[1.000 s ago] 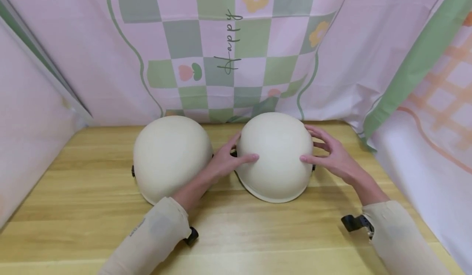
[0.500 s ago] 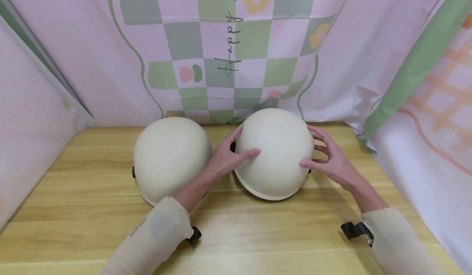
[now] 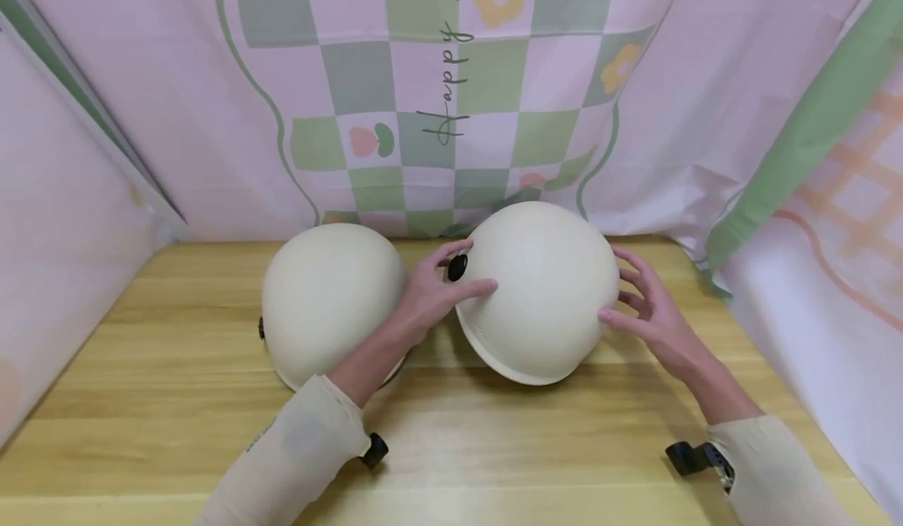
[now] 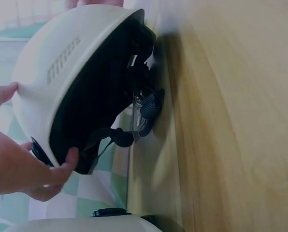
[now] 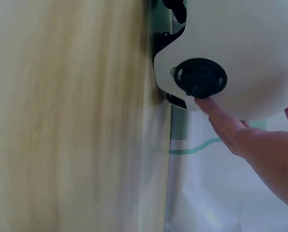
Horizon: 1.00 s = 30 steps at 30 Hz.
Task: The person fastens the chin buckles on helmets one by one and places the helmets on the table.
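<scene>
Clock set with 12 toward the patterned cloth (image 3: pixel 487 79), 6 toward the person. The cream helmet (image 3: pixel 539 299) sits just past centre toward 2 o'clock, dome up but tilted, its 9 o'clock rim raised off the wooden tabletop (image 3: pixel 508 455). Chin strap (image 4: pixel 151 106) hangs below, apparently touching the wood. Whether the 3 o'clock rim bears weight, I cannot tell.

Left hand (image 3: pixel 426 295) at 9 o'clock: thumb on the shell, fingers curled round the rim beside a black side knob (image 3: pixel 458 267). Right hand (image 3: pixel 656 314) at 3: thumb and fingers spread wide, gripping the shell; one fingertip meets the knob there. Second helmet (image 3: pixel 331 299) stands dome up at 9 o'clock, under the left forearm.

Judgement: step in hand is two-handed tilting or lifting of this helmet. Next move calls for matched pressure from both sides, strap kept free, left forearm kept off its neighbour.
</scene>
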Each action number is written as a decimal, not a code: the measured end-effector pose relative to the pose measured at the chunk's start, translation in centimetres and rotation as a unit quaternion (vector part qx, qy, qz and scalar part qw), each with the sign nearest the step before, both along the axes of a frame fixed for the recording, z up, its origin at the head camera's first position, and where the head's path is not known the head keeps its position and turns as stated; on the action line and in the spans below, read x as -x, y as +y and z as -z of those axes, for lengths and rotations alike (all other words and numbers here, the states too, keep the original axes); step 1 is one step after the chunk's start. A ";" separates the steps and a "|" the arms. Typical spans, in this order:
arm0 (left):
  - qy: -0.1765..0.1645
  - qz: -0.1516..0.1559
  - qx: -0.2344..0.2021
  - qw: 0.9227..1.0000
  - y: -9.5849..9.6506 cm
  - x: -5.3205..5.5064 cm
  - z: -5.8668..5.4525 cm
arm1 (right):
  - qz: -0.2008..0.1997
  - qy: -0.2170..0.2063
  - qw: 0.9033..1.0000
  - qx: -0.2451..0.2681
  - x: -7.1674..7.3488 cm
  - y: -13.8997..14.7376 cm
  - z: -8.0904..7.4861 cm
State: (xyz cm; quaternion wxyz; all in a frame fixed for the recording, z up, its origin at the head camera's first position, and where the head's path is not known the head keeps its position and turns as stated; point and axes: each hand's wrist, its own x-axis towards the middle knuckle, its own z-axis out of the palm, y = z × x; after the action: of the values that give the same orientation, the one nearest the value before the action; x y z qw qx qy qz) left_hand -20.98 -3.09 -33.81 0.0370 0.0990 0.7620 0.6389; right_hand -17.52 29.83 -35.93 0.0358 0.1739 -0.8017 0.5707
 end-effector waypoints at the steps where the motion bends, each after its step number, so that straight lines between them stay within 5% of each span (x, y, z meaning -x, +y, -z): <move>1: 0.005 0.000 -0.005 1.000 0.1 0.0 -0.1 | -0.004 0.002 1.000 0.010 -0.1 0.2 0.1; 8: 0.035 0.013 -0.018 0.999 0.4 0.0 -0.6 | -0.029 0.000 0.998 0.060 -0.3 0.9 0.5; 22: 0.078 0.006 -0.004 0.997 0.6 0.2 -1.6 | 0.017 0.093 0.994 -0.046 0.9 -1.1 -3.2; 30: 0.115 0.015 -0.008 0.993 1.0 0.1 -2.1 | 0.029 0.149 0.981 -0.125 1.2 -2.3 -5.9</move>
State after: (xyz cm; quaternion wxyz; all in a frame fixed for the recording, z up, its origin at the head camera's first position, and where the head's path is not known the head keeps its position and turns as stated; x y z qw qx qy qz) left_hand -21.05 -2.14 -31.69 -0.0418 0.1836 0.7547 0.6285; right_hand -18.72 27.51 -30.07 0.1493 0.2367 -0.8571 0.4325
